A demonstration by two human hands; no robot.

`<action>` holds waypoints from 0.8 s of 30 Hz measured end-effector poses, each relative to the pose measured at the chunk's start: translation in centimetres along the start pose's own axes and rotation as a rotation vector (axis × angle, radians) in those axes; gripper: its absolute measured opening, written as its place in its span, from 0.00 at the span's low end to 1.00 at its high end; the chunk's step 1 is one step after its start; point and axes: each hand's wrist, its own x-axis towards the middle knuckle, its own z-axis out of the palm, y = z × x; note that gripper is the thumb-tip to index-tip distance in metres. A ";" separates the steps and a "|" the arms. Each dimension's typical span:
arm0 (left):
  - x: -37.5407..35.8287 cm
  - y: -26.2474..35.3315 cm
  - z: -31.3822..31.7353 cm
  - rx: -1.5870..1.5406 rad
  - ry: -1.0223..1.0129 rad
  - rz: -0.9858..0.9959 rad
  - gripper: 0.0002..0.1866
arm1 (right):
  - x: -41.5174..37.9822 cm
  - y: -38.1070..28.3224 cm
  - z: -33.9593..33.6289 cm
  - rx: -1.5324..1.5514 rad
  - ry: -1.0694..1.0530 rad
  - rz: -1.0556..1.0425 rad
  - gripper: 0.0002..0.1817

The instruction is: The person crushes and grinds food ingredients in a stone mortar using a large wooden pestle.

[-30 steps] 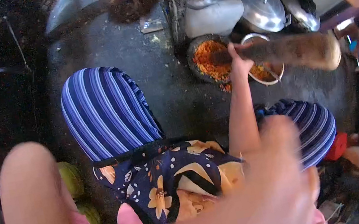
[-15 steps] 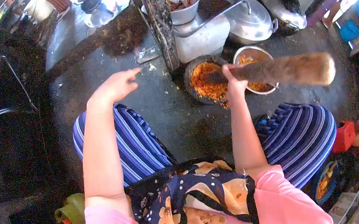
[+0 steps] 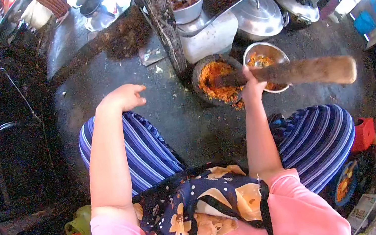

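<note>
My right hand (image 3: pixel 254 86) is wrapped round a thick wooden pestle (image 3: pixel 313 71), which leans far over to the right. The pestle's dark lower end rests in a stone mortar (image 3: pixel 234 62), among coarse orange mash (image 3: pixel 211 74). Some mash clings to the mortar's near edge. Just right of the mortar, partly behind the pestle, stands a metal bowl (image 3: pixel 282 54) with more orange bits inside. My left hand (image 3: pixel 124 97) hovers above my left knee, empty, its fingers loosely bent and apart.
A wooden post (image 3: pixel 165 31) rises behind the mortar. Beyond it are a pot (image 3: pixel 192 12) with food, a metal tray (image 3: pixel 221 3) and a lidded pan (image 3: pixel 258 17). A red container (image 3: pixel 363 133) sits by my right knee, a green gas cylinder (image 3: pixel 81 222) at left.
The pestle's free end has shifted slightly right, with my right hand a little lower. My left hand has dropped slightly and its fingers have curled more.
</note>
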 end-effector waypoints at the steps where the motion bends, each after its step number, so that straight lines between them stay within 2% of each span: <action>1: 0.1 0.2 -0.2 -0.032 -0.015 -0.009 0.28 | 0.1 -2.2 1.7 0.057 0.059 -0.062 0.16; 2: 0.5 -0.2 0.1 -0.010 -0.006 0.019 0.29 | 0.2 -5.4 3.4 0.046 0.017 -0.135 0.17; 4: 0.7 -0.5 0.2 -0.021 -0.010 0.031 0.29 | 2.7 -9.1 3.3 -0.068 -0.161 -0.174 0.11; 5: 0.9 -0.6 0.3 -0.033 -0.006 0.045 0.29 | 2.4 -11.9 4.3 -0.136 -0.107 -0.207 0.09; 7: 0.8 -0.5 0.1 -0.023 -0.003 0.046 0.28 | 2.3 -14.0 4.7 -0.107 -0.127 -0.179 0.10; 8: 0.7 -0.5 -0.1 0.021 0.002 0.028 0.28 | 2.7 -12.9 4.2 -0.157 -0.124 -0.223 0.10; 9: 0.5 -0.3 -0.2 0.066 0.008 0.010 0.28 | 3.2 -10.3 3.2 -0.117 -0.151 -0.130 0.11; 10: 0.4 -0.3 -0.2 0.068 0.008 0.012 0.28 | 2.9 -7.3 2.5 -0.325 -0.101 -0.237 0.11; 11: 0.5 -0.3 -0.1 0.054 0.022 0.019 0.28 | 4.8 0.4 -0.2 -0.433 -0.055 -0.307 0.12; 12: 0.7 -0.4 0.0 0.041 0.038 0.025 0.28 | 2.0 0.5 -0.4 -0.289 -0.208 -0.034 0.15; 15: 1.3 -0.8 0.4 0.022 -0.025 0.048 0.28 | -0.9 -1.8 1.1 -0.182 -0.097 0.013 0.16; 17: 1.3 -0.2 0.4 0.028 -0.021 0.055 0.28 | -1.2 -6.7 4.4 -0.135 -0.057 -0.120 0.12; 19: 1.1 -0.1 0.5 0.023 -0.016 0.060 0.28 | 0.0 -11.9 5.8 -0.327 -0.163 -0.289 0.10; 21: 1.2 -0.2 0.4 0.011 -0.001 0.098 0.28 | 0.8 -15.1 6.3 -0.221 -0.276 -0.241 0.10; 22: 1.5 -0.6 0.5 0.009 0.000 0.101 0.28 | 0.9 -15.8 6.3 -0.259 -0.292 -0.246 0.11; 24: 1.9 -1.6 0.8 0.073 0.046 0.107 0.29 | 1.4 -12.0 5.0 -0.306 -0.247 -0.241 0.12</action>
